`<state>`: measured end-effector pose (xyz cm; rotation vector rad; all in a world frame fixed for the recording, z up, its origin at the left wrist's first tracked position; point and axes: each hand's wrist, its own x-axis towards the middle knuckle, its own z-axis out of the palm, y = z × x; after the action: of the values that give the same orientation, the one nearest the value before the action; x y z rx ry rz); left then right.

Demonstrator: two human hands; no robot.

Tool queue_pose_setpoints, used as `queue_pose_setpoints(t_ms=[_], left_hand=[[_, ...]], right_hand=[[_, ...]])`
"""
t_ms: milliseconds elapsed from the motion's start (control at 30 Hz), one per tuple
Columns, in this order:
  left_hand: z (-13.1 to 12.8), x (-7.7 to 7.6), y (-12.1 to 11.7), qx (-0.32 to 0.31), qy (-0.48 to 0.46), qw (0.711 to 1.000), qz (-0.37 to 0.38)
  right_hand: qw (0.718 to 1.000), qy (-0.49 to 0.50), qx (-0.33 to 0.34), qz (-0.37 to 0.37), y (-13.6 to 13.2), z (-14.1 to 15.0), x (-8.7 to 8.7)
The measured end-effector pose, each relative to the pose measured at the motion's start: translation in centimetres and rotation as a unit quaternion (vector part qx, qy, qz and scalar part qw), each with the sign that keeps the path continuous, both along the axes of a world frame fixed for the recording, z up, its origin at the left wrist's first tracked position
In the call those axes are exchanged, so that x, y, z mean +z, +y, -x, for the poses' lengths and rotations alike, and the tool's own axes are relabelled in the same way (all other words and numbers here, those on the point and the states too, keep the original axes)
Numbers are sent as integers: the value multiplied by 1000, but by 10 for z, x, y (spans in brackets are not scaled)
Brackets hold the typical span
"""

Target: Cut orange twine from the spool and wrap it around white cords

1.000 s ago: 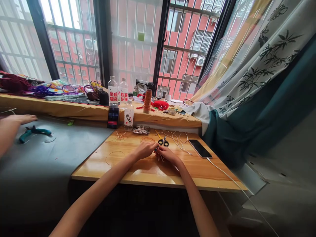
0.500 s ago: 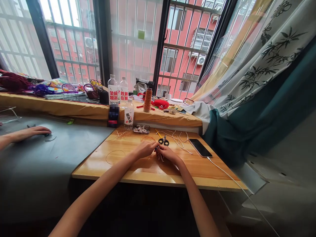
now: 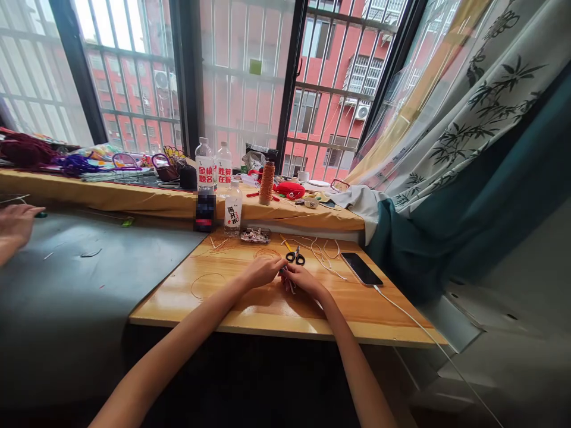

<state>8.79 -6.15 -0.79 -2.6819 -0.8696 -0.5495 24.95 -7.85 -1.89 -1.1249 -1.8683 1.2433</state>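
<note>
My left hand (image 3: 263,270) and my right hand (image 3: 302,278) rest together on the wooden table (image 3: 223,303), fingertips meeting in a pinch around something small that I cannot make out. Black-handled scissors (image 3: 295,256) lie just beyond my fingers. Thin orange thread (image 3: 207,279) loops on the wood to the left of my left hand. Pale cord (image 3: 323,252) lies behind my right hand.
A phone (image 3: 361,268) with a white cable lies at the right. Water bottles (image 3: 232,208), a spool of orange thread (image 3: 266,182), a small tray of bits (image 3: 254,235) and clutter line the sill. Another person's hand (image 3: 15,223) is over the grey surface at far left.
My hands have stayed in place. The other person's hand at the left came down on the teal pliers, then lifted away to the left with them; the pliers are gone from the grey surface.
</note>
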Motion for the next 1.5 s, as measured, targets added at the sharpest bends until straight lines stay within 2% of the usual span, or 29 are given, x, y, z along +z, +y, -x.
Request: queue_pose_setpoints(t_ms=[300, 600, 867, 1033, 1267, 1500], left_hand=[[1, -1, 0, 3, -9, 1000, 13], [0, 1, -1, 6, -11, 1000, 4], [-5, -12, 12, 40, -129, 989, 65], [-7, -13, 16, 53, -197, 974, 98], [-9, -13, 21, 29, -272, 950, 152], [-11, -16, 24, 2, -296, 938, 181]], right_hand=[[1000, 8, -8, 2, 0, 1, 0], [996, 72, -22, 43, -2, -1, 1], [992, 114, -21, 47, 5, -3, -4], [989, 133, -35, 51, 5, -3, -4], [990, 126, -55, 18, 4, -3, -1], [988, 145, -58, 18, 9, -6, -5]])
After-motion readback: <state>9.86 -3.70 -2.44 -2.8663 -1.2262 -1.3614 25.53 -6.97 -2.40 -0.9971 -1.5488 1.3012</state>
